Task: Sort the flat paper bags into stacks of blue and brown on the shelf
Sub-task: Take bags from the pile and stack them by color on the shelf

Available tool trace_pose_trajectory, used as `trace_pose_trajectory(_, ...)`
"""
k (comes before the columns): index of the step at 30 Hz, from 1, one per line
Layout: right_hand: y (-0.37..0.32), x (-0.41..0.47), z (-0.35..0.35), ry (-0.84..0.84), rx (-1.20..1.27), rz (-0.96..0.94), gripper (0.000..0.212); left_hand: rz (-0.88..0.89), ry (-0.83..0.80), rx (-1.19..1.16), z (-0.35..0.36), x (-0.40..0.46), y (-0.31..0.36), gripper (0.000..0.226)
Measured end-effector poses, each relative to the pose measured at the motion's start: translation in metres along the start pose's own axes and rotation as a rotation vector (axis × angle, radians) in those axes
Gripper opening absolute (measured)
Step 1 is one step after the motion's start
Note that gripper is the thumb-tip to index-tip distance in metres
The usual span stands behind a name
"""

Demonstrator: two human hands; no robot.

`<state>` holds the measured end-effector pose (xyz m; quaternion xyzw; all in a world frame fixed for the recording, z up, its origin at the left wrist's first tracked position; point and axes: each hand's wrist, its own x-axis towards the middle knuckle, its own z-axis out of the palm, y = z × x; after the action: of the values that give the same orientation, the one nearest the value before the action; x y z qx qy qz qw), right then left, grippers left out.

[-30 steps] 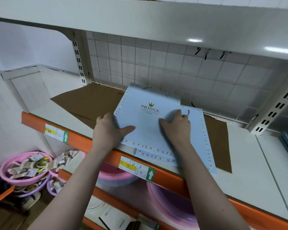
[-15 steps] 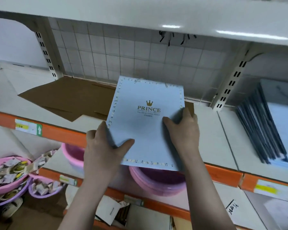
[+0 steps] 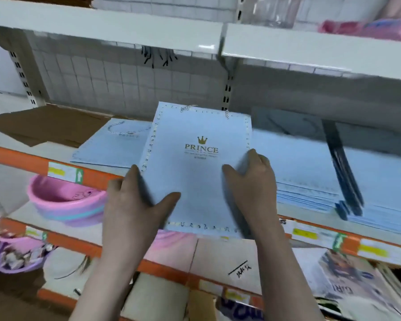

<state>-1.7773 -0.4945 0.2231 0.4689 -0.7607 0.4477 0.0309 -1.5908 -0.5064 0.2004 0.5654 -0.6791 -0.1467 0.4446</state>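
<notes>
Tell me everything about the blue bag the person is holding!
The blue bag is flat, pale blue paper with a gold crown, the word PRINCE, and a dotted stitch-like border. A striped cord handle peeks out at its top. It is held tilted above the shelf edge; the left hand and right hand grip its lower sides.

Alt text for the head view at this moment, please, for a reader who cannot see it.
Both hands, left hand and right hand, grip a flat blue bag printed PRINCE over the shelf edge. A second blue bag lies to its left, a blue stack to its right, brown bags at far left.
</notes>
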Motion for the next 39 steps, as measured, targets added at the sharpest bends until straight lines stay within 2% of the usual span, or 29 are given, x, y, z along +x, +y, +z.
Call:
trace_pose_trajectory(1, 0.036, -0.007, -0.046, -0.009, -0.015, 0.004, 0.027, -0.001, -0.004, 0.006, 0.025, -0.035, 0.037, 0.068)
trace_pose_trajectory(3, 0.057, -0.008, -0.067, -0.006, -0.025, -0.025, 0.025, -0.009, -0.021, -0.010, 0.038, -0.054, 0.051, 0.068)
trace_pose_trajectory(7, 0.118, -0.019, -0.142, 0.024, -0.082, 0.048, 0.030, 0.019, -0.094, -0.061, 0.077, -0.106, 0.114, 0.060)
trace_pose_trajectory(11, 0.156, -0.017, -0.184, 0.077, -0.098, 0.068, 0.028, 0.055, -0.145, -0.043, 0.101, -0.131, 0.156, 0.072)
trace_pose_trajectory(15, 0.182, -0.007, -0.207, 0.118, -0.099, 0.102, 0.022, 0.095, -0.174, -0.023, 0.125, -0.133, 0.184, 0.077)
trace_pose_trajectory(20, 0.209, 0.020, -0.221, 0.165, -0.129, 0.153, 0.025, 0.136, -0.224, -0.063, 0.161, -0.123, 0.210, 0.079)
trace_pose_trajectory(25, 0.238, 0.056, -0.236, 0.217, -0.200, 0.139, 0.032, 0.205, -0.288, -0.132, 0.195, -0.107, 0.241, 0.069)
trace_pose_trajectory(28, 0.250, 0.072, -0.247, 0.248, -0.216, 0.145, 0.035, 0.244, -0.319, -0.150, 0.211, -0.101, 0.256, 0.079)
trace_pose_trajectory(30, 0.259, 0.080, -0.252, 0.247, -0.222, 0.155, 0.036, 0.257, -0.336, -0.137, 0.220, -0.100, 0.265, 0.084)
trace_pose_trajectory(34, 0.279, 0.093, -0.257, 0.229, -0.214, 0.178, 0.032, 0.271, -0.347, -0.128, 0.237, -0.103, 0.280, 0.078)
trace_pose_trajectory(39, 0.303, 0.113, -0.265, 0.128, -0.216, 0.169, 0.029, 0.223, -0.304, -0.082, 0.262, -0.108, 0.298, 0.082)
